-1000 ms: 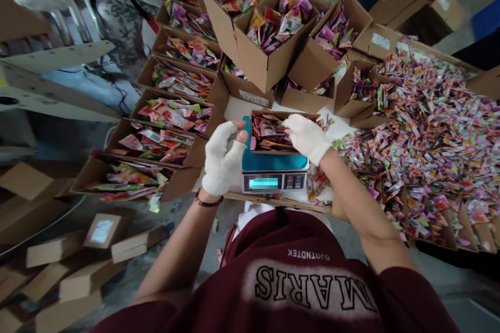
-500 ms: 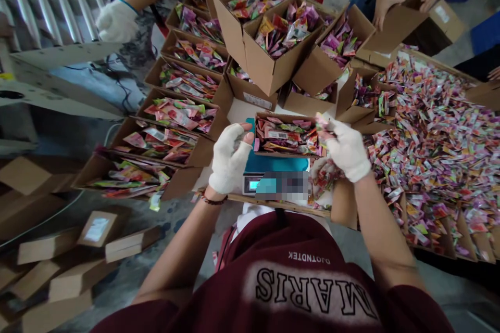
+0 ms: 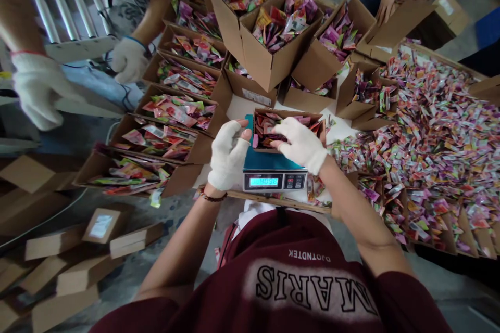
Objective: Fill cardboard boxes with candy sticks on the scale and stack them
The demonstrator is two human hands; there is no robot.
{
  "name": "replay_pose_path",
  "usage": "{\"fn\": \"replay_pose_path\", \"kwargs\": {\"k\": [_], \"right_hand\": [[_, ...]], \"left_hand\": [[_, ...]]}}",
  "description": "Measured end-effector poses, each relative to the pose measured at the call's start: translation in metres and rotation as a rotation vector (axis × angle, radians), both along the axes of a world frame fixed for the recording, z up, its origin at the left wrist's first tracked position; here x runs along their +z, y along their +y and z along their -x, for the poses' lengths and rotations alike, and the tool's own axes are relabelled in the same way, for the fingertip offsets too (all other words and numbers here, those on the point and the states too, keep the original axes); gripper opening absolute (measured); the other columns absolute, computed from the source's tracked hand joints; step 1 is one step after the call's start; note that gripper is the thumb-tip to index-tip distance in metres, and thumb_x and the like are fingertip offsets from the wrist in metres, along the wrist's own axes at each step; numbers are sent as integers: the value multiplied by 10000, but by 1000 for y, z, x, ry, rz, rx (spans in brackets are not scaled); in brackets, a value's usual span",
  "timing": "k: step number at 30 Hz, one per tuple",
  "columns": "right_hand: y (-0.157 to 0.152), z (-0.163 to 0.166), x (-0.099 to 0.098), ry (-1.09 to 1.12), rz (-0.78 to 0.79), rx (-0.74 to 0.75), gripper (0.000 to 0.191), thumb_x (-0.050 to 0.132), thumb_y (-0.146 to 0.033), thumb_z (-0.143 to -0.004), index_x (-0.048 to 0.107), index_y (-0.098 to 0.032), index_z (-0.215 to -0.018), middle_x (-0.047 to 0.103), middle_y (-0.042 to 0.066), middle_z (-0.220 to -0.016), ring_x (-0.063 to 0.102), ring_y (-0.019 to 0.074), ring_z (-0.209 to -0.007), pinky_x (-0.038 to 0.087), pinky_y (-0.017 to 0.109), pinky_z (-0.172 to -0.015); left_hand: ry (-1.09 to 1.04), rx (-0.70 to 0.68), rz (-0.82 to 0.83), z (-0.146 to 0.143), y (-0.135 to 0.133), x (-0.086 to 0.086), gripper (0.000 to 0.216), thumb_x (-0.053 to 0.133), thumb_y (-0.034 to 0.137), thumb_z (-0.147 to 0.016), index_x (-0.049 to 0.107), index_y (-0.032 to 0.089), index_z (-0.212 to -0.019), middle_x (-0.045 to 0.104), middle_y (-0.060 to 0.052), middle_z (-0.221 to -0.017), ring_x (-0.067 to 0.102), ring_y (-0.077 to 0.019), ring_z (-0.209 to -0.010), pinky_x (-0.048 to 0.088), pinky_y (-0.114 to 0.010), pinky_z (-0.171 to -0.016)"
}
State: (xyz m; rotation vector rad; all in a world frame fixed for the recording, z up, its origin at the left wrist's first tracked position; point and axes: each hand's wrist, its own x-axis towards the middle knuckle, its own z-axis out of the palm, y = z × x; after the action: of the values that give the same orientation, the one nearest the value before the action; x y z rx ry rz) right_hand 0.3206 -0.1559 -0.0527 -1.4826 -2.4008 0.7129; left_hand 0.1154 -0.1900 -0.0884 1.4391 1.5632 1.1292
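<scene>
A small open cardboard box [image 3: 291, 151] full of candy packets [image 3: 266, 122] sits on the teal platform of a digital scale [image 3: 274, 182], whose display is lit. My right hand [image 3: 300, 140], in a white fingerless glove, reaches over the box from the right. Its fingers lie across the packets, with the thumb spread apart from them, and it covers part of the contents. At the box's left side is my left hand [image 3: 228, 156], gloved the same way, fingers bent loosely and thumb apart, holding nothing.
Packet-filled boxes [image 3: 182, 109] line the left, and larger ones [image 3: 281, 57] stand behind the scale. A broad heap of loose packets [image 3: 441, 135] spreads on the right. Small closed cartons [image 3: 74, 270] lie lower left. A co-worker's gloved hands [image 3: 39, 88] hover near a roller conveyor [image 3: 70, 15].
My right hand has moved left from the box's right edge onto the packets. The scale display now shows fully. A co-worker's second gloved hand has come in at the left.
</scene>
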Motion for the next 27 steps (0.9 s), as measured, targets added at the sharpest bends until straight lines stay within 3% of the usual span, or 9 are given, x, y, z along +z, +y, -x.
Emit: {"fn": "replay_pose_path", "kwargs": {"k": [3,6,9,12,16,21,27], "right_hand": [[15,23,-13,-147,95,114,179,610,-231,-934,748,-167,-1029,637,105,-1143,620,245,-1085,489,349,-960],[18,16,-11,-68,52,114,195,517,-165,-939,704,-175,-886,656,93,-1051,625,227,-1039,477,339,-961],[6,-12,3,185,-55,-60,183,471,-231,-988,648,-205,-951,688,62,-992,649,207,-966,504,345,-923],[-17,-54,21,372,-112,-347,185,443,-353,-1032,596,-249,-1031,677,13,-876,632,164,-680,527,316,-677],[-46,-120,38,382,-193,-673,194,461,-429,-1024,565,-266,-1020,627,-21,-738,463,124,-430,412,286,-462],[-63,-171,41,114,-468,-713,172,515,-366,-963,592,-243,-871,627,26,-771,584,184,-640,481,342,-636],[-56,-156,37,109,-438,-628,192,466,-366,-986,603,-251,-915,684,46,-845,647,213,-772,511,371,-755]], "left_hand": [[-30,5,-3,1,-5,2,432,575,488,-946,668,155,-1204,692,-105,-1168,652,-207,-953,547,-329,-870],[-22,13,-9,4,-10,2,411,571,481,-945,670,156,-1177,686,-111,-1200,656,-213,-1001,547,-329,-900],[-2,22,7,8,-12,-2,408,559,485,-949,668,158,-1169,689,-108,-1196,657,-209,-1000,549,-329,-908],[-3,23,21,10,-12,-9,428,552,500,-953,665,159,-1186,691,-108,-1185,655,-211,-990,554,-333,-893],[-16,5,39,10,-10,-17,437,550,503,-952,668,162,-1197,697,-100,-1117,651,-226,-996,551,-338,-890],[-3,7,54,5,-5,-20,461,522,508,-974,669,141,-1213,691,-81,-1017,643,-225,-980,521,-350,-943],[-2,27,-15,-3,5,-17,486,456,558,-1003,674,166,-1189,676,-68,-971,636,-211,-947,532,-327,-879]]}}
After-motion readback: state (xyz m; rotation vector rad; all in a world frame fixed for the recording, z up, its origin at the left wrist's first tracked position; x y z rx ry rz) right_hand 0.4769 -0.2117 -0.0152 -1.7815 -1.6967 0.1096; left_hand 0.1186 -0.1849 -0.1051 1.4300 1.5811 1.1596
